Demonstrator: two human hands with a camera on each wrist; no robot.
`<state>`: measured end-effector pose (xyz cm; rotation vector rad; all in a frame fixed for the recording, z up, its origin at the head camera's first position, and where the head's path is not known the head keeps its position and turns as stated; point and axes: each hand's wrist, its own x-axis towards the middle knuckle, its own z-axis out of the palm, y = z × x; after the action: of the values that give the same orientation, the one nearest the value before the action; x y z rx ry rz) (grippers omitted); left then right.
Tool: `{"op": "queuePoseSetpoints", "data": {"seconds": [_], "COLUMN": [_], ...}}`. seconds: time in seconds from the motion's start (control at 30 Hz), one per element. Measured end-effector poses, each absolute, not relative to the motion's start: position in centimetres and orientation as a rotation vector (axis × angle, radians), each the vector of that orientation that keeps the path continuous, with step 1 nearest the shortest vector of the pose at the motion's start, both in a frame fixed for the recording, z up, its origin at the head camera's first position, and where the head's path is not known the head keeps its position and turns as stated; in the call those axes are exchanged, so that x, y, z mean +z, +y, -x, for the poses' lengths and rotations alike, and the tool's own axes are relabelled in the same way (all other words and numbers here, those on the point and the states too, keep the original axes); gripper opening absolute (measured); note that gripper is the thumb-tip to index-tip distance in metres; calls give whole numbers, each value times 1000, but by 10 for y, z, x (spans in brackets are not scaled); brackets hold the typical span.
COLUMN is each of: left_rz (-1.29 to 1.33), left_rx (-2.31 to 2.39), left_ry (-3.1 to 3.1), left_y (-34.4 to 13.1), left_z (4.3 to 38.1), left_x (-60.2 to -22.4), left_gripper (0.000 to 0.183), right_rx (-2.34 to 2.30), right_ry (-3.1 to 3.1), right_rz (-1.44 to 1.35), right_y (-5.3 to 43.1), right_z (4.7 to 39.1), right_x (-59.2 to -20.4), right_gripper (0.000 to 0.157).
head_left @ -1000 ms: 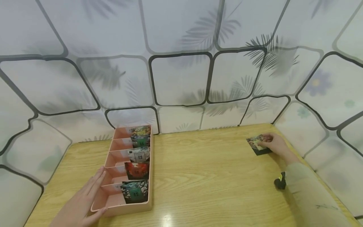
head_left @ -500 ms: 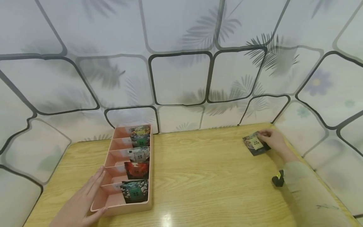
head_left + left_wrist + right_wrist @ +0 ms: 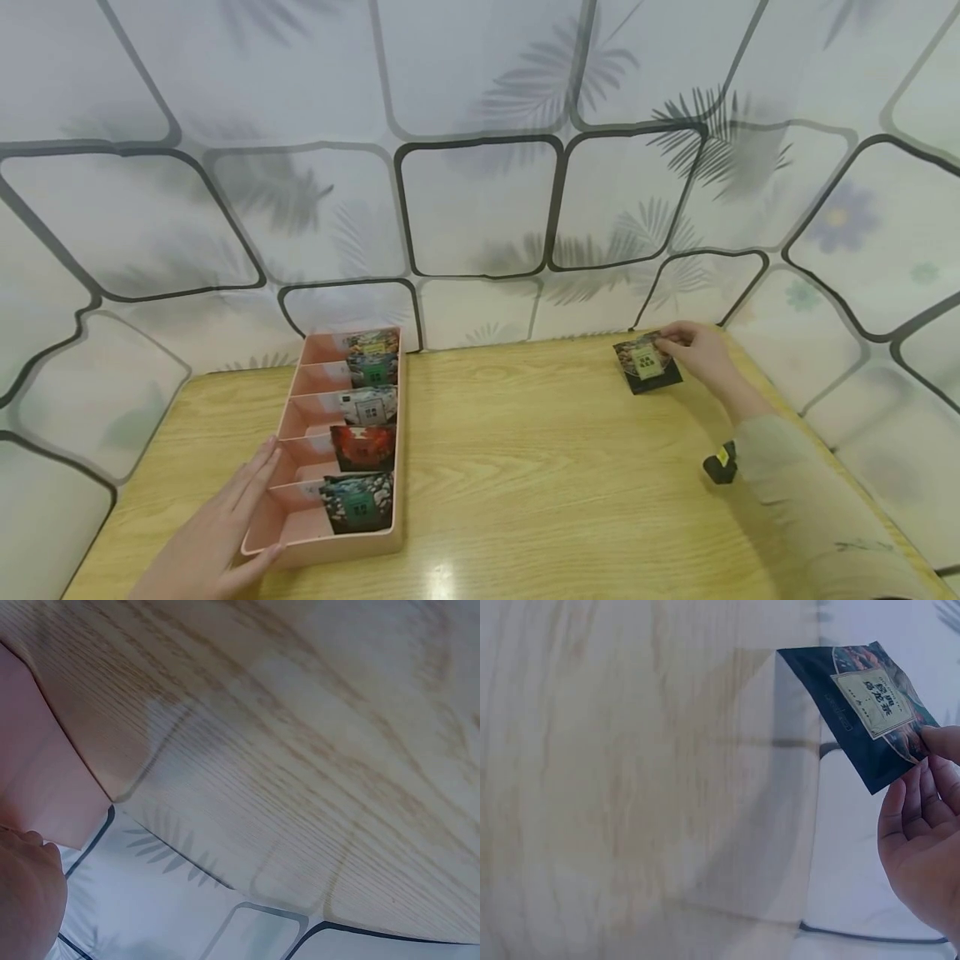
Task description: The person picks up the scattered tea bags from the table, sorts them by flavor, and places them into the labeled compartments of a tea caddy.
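Observation:
In the head view my right hand (image 3: 701, 354) pinches a dark tea sachet (image 3: 645, 363) by its upper right edge, above the far right of the table. The sachet has a pale yellow label; in the right wrist view my thumb lies over the printed front of the tea sachet (image 3: 877, 705) and the fingers are behind. At the left stands a long pink box (image 3: 326, 550) with dividers, holding several sachets, among them a red sachet (image 3: 364, 447) and a white sachet (image 3: 370, 406). My left hand (image 3: 213, 525) rests on the box's near left side, fingers extended along its rim.
A small black item (image 3: 722, 463) with a yellow mark is by my right sleeve, partly hidden. The wood-grain table (image 3: 525, 467) stretches between the box and the right hand. Patterned cloth (image 3: 480, 208) stands behind the table and at both sides.
My right hand has moved left and slightly farther back with the tea sachet, whose label now faces up in plainer view. The left hand and the pink box have stayed in place.

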<state>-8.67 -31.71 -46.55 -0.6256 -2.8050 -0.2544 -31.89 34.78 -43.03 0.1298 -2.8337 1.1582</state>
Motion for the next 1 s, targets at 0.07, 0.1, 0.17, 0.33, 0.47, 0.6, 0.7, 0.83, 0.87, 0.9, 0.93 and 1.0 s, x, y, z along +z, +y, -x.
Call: {"op": "queuePoseSetpoints", "data": {"seconds": [0.07,0.1,0.17,0.33,0.47,0.6,0.7,0.83,0.87,0.9,0.93,1.0], "left_rz": [631,639,654,684,682,662,661,682,685,685,685,679], "left_rx": [-250,-250,-249,-255,-260,-260,-263,-266,-265,-263,-261,-261], "left_ry": [-2801,-2794,-2779,-2753,-2758,-2781,-2783,-2760,-2755,-2755,-2755,-2760], "left_y": [-317,-317,-317,-318,-318,-318,-318,-319,-319,-319,-319,-318], "left_z": [87,87,87,87,88,88,88,88,88,88,88,88], "left_x": [-465,-465,-465,-465,-465,-465,-465,-466,-466,-465,-465,-465], "left_gripper": [117,117,117,117,117,116,116,116,117,117,117,117], "right_rx": [1165,1165,1175,1251,1289,1305,1351,1412,1423,1435,1444,1467], "right_ry": [-2830,-2831,-2821,-2800,-2790,-2777,-2755,-2736,-2729,-2727,-2723,-2709], "right_rz": [-145,-149,-167,-221,-268,-311,-336,-359,-368,-374,-379,-397], "right_y": [340,336,327,304,284,264,249,230,225,221,217,208], "right_z": [319,319,320,321,323,325,325,326,326,326,327,327], "right_x": [-426,-425,-421,-414,-409,-406,-405,-404,-403,-403,-403,-402], "right_gripper": [30,30,29,28,25,23,22,22,22,22,22,21]}}
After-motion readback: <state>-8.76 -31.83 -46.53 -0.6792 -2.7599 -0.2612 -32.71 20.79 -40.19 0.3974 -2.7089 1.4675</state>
